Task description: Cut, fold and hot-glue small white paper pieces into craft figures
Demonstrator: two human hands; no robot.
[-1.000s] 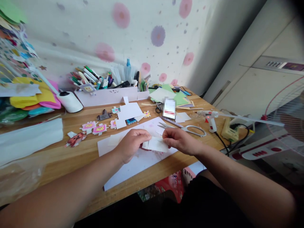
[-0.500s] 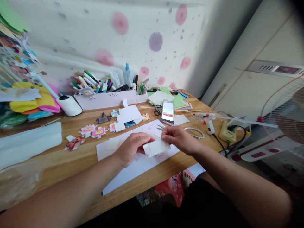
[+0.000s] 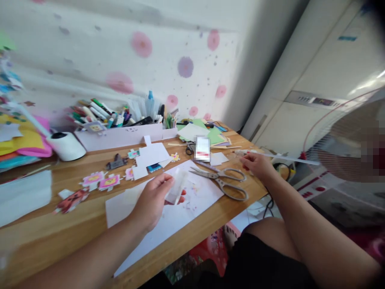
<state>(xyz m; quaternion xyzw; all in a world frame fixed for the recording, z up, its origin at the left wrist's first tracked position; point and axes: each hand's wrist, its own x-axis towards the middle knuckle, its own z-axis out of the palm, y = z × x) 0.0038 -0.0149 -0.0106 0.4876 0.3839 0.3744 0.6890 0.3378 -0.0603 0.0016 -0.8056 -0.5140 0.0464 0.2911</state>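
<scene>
Near the centre of the frame, left hand (image 3: 155, 198): fingers pinched narrow, holding a folded white paper piece by its left part, apparently so that most of it stands free and in view.

Folded white paper piece (image 3: 180, 180): tilted on edge above the white sheet (image 3: 144, 245); blur hides its exact folds.

Right of centre, right hand (image 3: 255, 163): at the glue gun (image 3: 240, 152), fingers curled; the hand covers the handle, so I cannot tell whether they have closed around it or only touch it.

Glue gun: near the right end of the surface (image 3: 72, 226), nozzle toward frame left, a spot that probably suits the right arm's reach.

Glue stick (image 3: 294, 159): long and translucent, extending from behind the right hand toward frame right, presumably because it feeds in at the gun's rear.

Scissors (image 3: 215, 175): lying parted right of centre, tips over the white sheet, handles toward frame right, perhaps handy for the right hand.

White sheet: slantwise beneath the left hand, colour-marked, likely shielding the surface.

Decorated cutouts (image 3: 108, 182): spread out left of centre, perhaps so their faces can be seen.

Phone (image 3: 203, 152): above the scissors in the frame, lit screen facing the wearer, presumably for easy viewing.
</scene>
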